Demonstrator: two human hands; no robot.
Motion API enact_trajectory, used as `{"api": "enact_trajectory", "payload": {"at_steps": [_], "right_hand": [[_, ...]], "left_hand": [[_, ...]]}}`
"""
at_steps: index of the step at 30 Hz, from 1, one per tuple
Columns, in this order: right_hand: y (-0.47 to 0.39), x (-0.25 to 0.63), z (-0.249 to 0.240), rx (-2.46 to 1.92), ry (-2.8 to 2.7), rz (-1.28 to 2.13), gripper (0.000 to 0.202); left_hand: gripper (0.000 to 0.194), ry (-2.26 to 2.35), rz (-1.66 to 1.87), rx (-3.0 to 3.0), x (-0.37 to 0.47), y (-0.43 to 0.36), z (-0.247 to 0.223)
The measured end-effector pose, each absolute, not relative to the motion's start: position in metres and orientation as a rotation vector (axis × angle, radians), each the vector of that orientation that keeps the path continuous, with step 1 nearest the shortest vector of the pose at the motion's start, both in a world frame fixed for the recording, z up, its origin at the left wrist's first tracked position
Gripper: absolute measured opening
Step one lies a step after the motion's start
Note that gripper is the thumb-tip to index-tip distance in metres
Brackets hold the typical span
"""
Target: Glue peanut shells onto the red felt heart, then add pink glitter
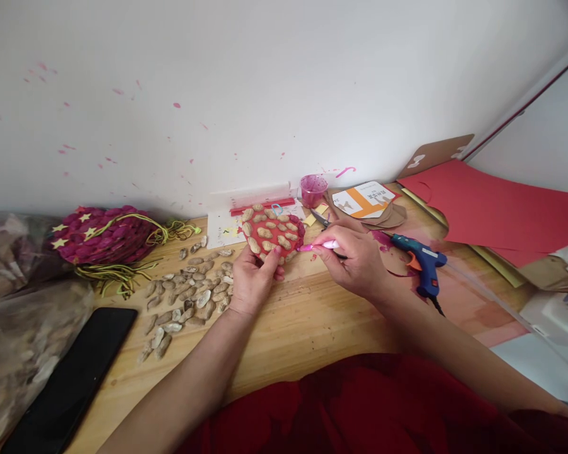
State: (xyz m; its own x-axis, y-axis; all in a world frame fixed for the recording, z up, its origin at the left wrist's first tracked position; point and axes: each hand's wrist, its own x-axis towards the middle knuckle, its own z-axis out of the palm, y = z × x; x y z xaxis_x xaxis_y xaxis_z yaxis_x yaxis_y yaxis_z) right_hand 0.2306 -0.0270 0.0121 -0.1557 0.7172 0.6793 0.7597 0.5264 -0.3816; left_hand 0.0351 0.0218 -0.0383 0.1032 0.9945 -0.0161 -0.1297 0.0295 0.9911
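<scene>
My left hand (255, 277) grips the lower edge of a red card piece (275, 234) covered with peanut shells. Along its right edge the shells are painted dark pink; the others are bare tan. Between the fingers of my right hand (353, 255) is a paintbrush (329, 244) with a pale handle and pink bristles, its tip at the painted right edge. Behind the right hand, partly hidden, lie scissors (320, 218). Loose peanut shells (189, 287) are spread over the wooden table (284, 328) left of my left hand.
A pink-stained cup (313, 189) stands near the wall. On the right are a blue glue gun (426, 265) and red card sheets (511, 205). Finished-looking magenta shell ornaments (108, 234) with stars, a plastic bag (28, 347) and a black phone (71, 384) occupy the left.
</scene>
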Motion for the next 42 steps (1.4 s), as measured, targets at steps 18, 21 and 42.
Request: {"api": "enact_trajectory", "payload": {"at_steps": [18, 21, 42], "right_hand": [[-0.027, 0.233, 0.014, -1.219, -1.860, -0.030, 0.005], [-0.028, 0.235, 0.017, -1.242, -1.807, -0.063, 0.006], [-0.026, 0.236, 0.018, -1.282, -1.815, -0.031, 0.007]], "left_hand": [[0.038, 1.026, 1.187, 1.088, 0.035, 0.023, -0.040], [0.037, 1.019, 1.189, 1.129, 0.035, 0.023, -0.042], [0.029, 1.057, 1.192, 1.339, 0.034, 0.021, -0.049]]}}
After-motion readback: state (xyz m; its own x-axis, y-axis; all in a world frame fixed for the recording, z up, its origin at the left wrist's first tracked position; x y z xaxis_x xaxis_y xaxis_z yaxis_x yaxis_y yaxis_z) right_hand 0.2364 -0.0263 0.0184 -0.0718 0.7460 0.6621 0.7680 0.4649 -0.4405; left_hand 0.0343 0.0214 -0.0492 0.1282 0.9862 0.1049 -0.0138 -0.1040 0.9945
